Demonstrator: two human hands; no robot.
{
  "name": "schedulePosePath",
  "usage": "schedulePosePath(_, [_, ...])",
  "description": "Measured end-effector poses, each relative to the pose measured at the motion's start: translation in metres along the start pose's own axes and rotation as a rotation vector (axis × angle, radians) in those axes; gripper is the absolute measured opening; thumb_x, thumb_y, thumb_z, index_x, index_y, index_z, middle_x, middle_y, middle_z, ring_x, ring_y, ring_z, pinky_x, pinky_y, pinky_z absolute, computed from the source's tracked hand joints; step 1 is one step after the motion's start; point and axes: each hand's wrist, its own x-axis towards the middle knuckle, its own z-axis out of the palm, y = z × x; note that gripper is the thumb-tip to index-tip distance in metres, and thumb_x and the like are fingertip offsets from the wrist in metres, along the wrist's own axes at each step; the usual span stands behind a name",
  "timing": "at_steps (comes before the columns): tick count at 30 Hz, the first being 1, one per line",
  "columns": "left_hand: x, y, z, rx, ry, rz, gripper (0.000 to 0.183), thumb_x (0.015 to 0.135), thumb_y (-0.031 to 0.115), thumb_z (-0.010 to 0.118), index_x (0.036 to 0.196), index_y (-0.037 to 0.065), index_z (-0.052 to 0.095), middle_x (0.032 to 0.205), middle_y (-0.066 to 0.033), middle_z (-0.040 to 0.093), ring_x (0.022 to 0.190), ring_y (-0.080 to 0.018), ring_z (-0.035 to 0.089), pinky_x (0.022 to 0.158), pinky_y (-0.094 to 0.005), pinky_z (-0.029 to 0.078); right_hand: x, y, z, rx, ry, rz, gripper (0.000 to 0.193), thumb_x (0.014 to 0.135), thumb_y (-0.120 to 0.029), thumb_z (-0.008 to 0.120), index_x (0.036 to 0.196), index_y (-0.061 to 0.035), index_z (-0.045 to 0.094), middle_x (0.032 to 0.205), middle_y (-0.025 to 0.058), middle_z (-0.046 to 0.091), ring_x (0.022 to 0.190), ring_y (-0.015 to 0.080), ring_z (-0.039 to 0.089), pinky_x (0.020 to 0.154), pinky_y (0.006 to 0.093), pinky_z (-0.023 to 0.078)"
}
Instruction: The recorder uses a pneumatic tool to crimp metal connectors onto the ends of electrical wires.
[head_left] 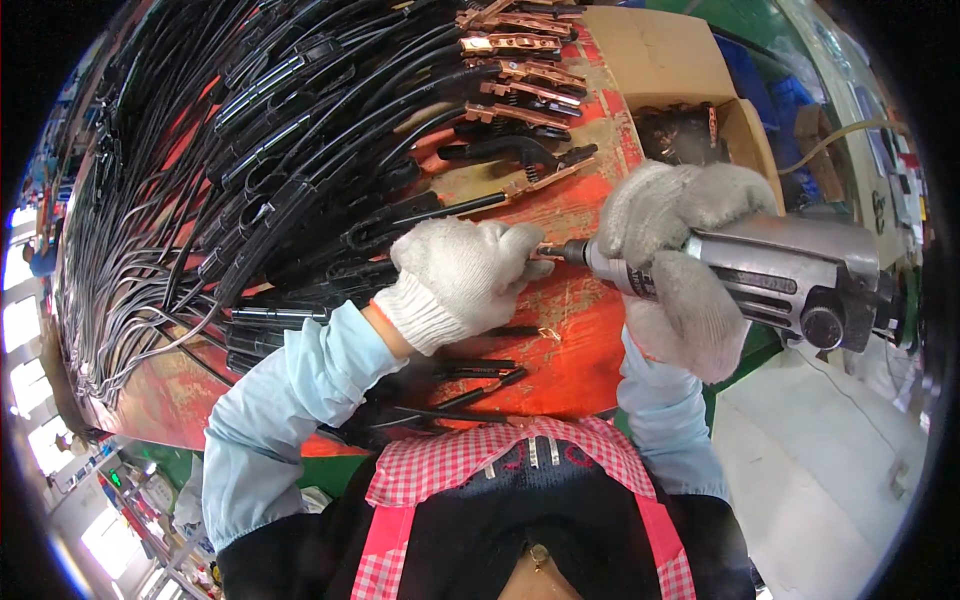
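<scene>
White knit gloves cover both hands. My right hand (pixel 695 310) is wrapped round a silver power driver (pixel 770 265), which lies level with its bit pointing left. My left hand (pixel 460 270) is closed in a pinch at the bit's tip. Between its fingertips shows a small copper-coloured part (pixel 546 248), touching or nearly touching the bit; the rest of it is hidden by the glove. Just beyond the left hand lie black clamp holders with copper jaws (pixel 535 185), joined to black cables.
Many copper-jawed clamps (pixel 515 45) and black cables (pixel 330 110) cover the far and left parts of the worn red table (pixel 590 370). An open cardboard box (pixel 755 150) with dark parts stands at the far right. Black handles (pixel 470 390) lie near my apron.
</scene>
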Motion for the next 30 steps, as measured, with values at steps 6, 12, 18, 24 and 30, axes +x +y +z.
schedulePosePath(6, [-0.002, 0.000, -0.002, -0.022, -0.023, -0.005, 0.028, 0.092, 0.037, 0.063, 0.084, 0.010, 0.063, 0.070, -0.0135, 0.067, 0.066, -0.0355, 0.069, 0.055, -0.0499, 0.052, -0.002, 0.000, 0.002, -0.013, -0.010, 0.008, 0.042, 0.076, 0.011, 0.069, 0.109, -0.0066, 0.050, 0.097, 0.0102, 0.060, 0.087, 0.0208, 0.062, 0.079, 0.0383, 0.055])
schedulePosePath(12, [-0.002, 0.002, -0.001, -0.018, -0.002, -0.008, 0.027, 0.092, 0.037, 0.063, 0.085, 0.010, 0.063, 0.072, -0.0138, 0.068, 0.068, -0.0356, 0.070, 0.056, -0.0496, 0.052, -0.004, 0.000, -0.002, -0.041, -0.010, 0.024, 0.042, 0.076, 0.011, 0.068, 0.110, -0.0067, 0.050, 0.098, 0.0099, 0.060, 0.088, 0.0206, 0.062, 0.080, 0.0391, 0.056])
schedulePosePath(18, [-0.001, 0.002, 0.003, 0.006, 0.031, 0.003, 0.024, 0.093, 0.036, 0.063, 0.091, 0.012, 0.065, 0.076, -0.0131, 0.070, 0.070, -0.0351, 0.070, 0.057, -0.0491, 0.053, -0.004, 0.000, 0.000, -0.006, 0.012, 0.007, 0.030, 0.082, 0.009, 0.061, 0.107, -0.0060, 0.053, 0.095, 0.0085, 0.062, 0.088, 0.0178, 0.063, 0.079, 0.0356, 0.056])
schedulePosePath(24, [-0.005, 0.003, 0.006, 0.066, 0.052, -0.017, 0.021, 0.087, 0.029, 0.068, 0.104, 0.016, 0.069, 0.080, -0.0108, 0.071, 0.070, -0.0335, 0.070, 0.058, -0.0455, 0.054, 0.008, -0.006, -0.033, -0.261, 0.052, -0.074, 0.013, 0.086, 0.002, 0.058, 0.094, -0.0027, 0.067, 0.084, 0.0072, 0.068, 0.073, 0.0176, 0.065, 0.064, 0.0285, 0.054])
schedulePosePath(30, [0.011, -0.019, 0.002, -0.044, 0.387, 0.091, 0.020, 0.086, 0.010, 0.072, 0.105, 0.009, 0.071, 0.077, -0.0101, 0.072, 0.069, -0.0241, 0.072, 0.062, -0.0353, 0.056, 0.027, -0.055, -0.133, -0.482, 0.581, 0.453, 0.027, 0.088, -0.025, 0.068, 0.102, -0.0015, 0.064, 0.074, 0.0076, 0.065, 0.054, 0.0142, 0.061, 0.047, 0.0249, 0.047])
